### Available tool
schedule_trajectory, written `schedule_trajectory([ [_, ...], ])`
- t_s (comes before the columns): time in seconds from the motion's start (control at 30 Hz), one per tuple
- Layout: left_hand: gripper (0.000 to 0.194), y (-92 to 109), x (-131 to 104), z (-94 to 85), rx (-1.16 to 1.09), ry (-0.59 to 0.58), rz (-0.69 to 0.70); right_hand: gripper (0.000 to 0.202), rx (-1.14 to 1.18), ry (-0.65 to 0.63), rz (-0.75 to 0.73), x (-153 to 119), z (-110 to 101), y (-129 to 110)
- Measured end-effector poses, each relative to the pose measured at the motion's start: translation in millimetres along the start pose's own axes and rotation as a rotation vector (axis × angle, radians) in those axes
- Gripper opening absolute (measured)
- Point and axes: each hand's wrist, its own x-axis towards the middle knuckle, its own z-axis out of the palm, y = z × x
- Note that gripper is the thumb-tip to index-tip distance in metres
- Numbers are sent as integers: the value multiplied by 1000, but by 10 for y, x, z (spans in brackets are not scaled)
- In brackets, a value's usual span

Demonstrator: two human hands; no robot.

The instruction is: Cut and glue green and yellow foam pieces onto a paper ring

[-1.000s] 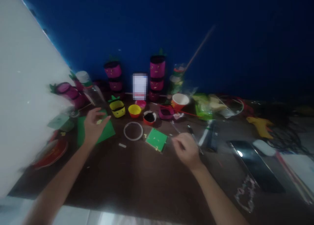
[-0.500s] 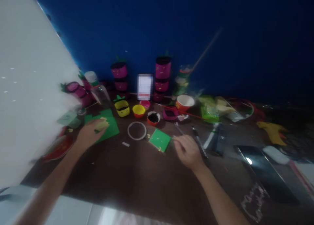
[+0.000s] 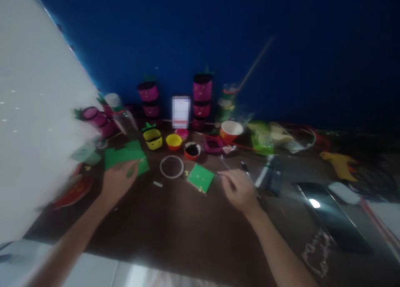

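Observation:
My left hand rests on the near edge of a green paper sheet at the left of the dark table, fingers pinched on a small green piece. My right hand hovers low right of a small green square dotted with yellow bits, fingers closed around a thin pale stick that points left. The picture is blurred, so the grips are hard to make out. A clear tape ring lies between the two hands.
Behind stand magenta decorated cups, a yellow cup, small bowls, an orange cup and green packets. At right lie a dark phone, pens and a yellow glue gun. A white wall fills the left.
My left hand has come down from above the green sheet and drawn back toward me onto its near edge. My right hand has stayed almost in place.

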Motion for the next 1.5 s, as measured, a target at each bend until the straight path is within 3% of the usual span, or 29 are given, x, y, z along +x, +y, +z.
schedule_trajectory([
  [0.13, 26, 542, -1, 94, -368, 128, 356, 13, -99, 124, 135, 25, -140, 162],
  [0.23, 29, 948, 36, 232, -399, 64, 551, 16, -174, 172, 308, 22, -232, 294],
  [0.3, 28, 1151, 67, 330, -402, 21, 602, 17, -225, 100, 399, 16, -259, 345],
  [0.4, 25, 1329, 102, 441, -433, -21, 651, 17, -321, -104, 467, 3, -254, 381],
  [0.47, 27, 1371, 103, 490, -477, -44, 654, 18, -384, -156, 475, -13, -245, 413],
  [0.63, 29, 1328, 27, 609, -572, -84, 588, 13, -472, -146, 467, -103, -222, 586],
  [0.73, 29, 1289, -6, 668, -599, -118, 655, 12, -469, -197, 510, -151, -170, 655],
  [0.93, 26, 1294, 18, 626, -589, -210, 712, 36, -522, -227, 535, -100, -136, 576],
  [1.13, 30, 1296, 20, 598, -517, -256, 692, 35, -172, 162, 398, 31, -272, 432],
  [1.27, 37, 1305, 6, 582, -484, -324, 632, 26, 139, 312, 515, 64, -200, 336],
  [1.4, 46, 1310, -5, 578, -462, -337, 653, 15, 417, 217, 641, 40, -14, 128],
  [1.5, 49, 1309, -11, 585, -448, -348, 684, 9, 299, 37, 497, -3, 99, -96],
])
